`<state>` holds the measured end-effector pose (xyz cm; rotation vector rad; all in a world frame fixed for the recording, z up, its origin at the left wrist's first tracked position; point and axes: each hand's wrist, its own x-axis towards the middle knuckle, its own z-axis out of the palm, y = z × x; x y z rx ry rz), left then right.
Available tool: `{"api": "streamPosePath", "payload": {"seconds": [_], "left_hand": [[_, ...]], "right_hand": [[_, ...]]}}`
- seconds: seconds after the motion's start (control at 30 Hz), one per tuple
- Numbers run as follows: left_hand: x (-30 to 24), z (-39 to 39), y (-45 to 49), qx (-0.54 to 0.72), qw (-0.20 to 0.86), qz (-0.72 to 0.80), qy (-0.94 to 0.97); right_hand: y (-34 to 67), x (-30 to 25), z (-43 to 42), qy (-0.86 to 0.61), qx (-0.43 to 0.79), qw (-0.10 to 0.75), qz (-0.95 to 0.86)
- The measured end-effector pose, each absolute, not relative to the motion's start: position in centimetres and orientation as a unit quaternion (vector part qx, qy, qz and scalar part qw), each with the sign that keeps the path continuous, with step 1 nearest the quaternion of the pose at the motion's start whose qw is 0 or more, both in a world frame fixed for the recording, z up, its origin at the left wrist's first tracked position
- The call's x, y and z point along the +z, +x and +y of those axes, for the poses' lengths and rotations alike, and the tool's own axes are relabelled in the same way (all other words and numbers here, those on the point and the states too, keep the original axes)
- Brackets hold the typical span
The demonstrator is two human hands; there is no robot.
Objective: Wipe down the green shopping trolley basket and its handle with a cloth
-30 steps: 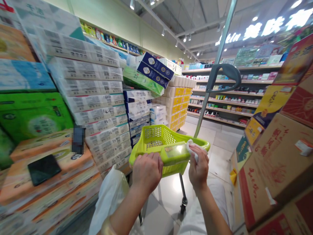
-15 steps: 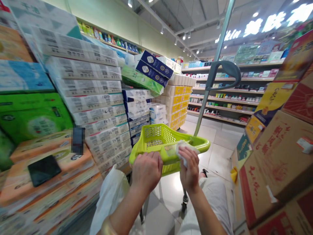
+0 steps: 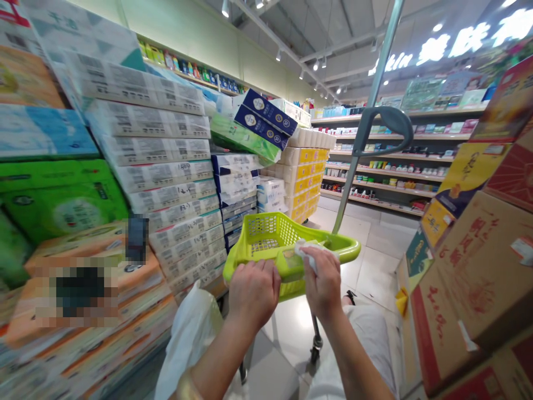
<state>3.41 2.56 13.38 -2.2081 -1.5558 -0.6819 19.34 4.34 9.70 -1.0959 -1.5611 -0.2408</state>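
A lime-green plastic shopping basket on wheels (image 3: pixel 250 269) stands in front of my knees, its perforated inside facing me. My left hand (image 3: pixel 255 291) is closed over the near rim of the basket, knuckles up. In my right hand (image 3: pixel 322 280) is a crumpled white cloth or tissue (image 3: pixel 306 248), pressed against the basket's rim beside a worn label. The fingers bend over the white piece and hide part of it. A grey metal pole with a loop handle (image 3: pixel 406 130) rises from the basket's far right side.
Stacked white packs (image 3: pixel 166 150) and orange packs (image 3: pixel 141 303) stand on the left, with a dark phone-like object (image 3: pixel 137 238) on the orange ones. Cardboard boxes (image 3: pixel 478 266) line the right. Shelves of small goods (image 3: pixel 383 164) run along the back over a tiled floor (image 3: pixel 362 266).
My right hand has slid slightly left along the rim with the white piece, its fingers now more bent. My left hand keeps its hold. The whole view has shifted a little.
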Motion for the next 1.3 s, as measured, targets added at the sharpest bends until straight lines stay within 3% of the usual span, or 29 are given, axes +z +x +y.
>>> {"api": "streamPosePath", "payload": {"seconds": [0.13, 0.37, 0.6, 0.8, 1.03, 1.3], "left_hand": [[13.3, 2.5, 3.8, -0.240, 0.179, -0.557, -0.775], [13.5, 2.3, 3.7, -0.234, 0.182, -0.553, -0.778], [13.4, 2.3, 3.7, -0.240, 0.177, -0.559, -0.773], [13.2, 2.3, 3.7, -0.237, 0.179, -0.555, -0.777], [13.1, 2.3, 3.4, -0.251, 0.180, -0.550, -0.776], [12.7, 2.6, 2.6, -0.265, 0.200, -0.531, -0.780]], "right_hand": [[20.0, 11.0, 4.9, -0.549, -0.090, 0.546, -0.626], [16.8, 13.1, 4.0, -0.492, -0.042, 0.447, -0.746], [19.1, 14.8, 5.4, -0.611, -0.051, 0.360, -0.703], [16.4, 14.6, 4.3, -0.523, -0.016, 0.399, -0.753], [20.3, 14.2, 5.4, -0.642, -0.038, 0.372, -0.669], [17.2, 12.1, 3.7, -0.470, -0.060, 0.483, -0.736]]}}
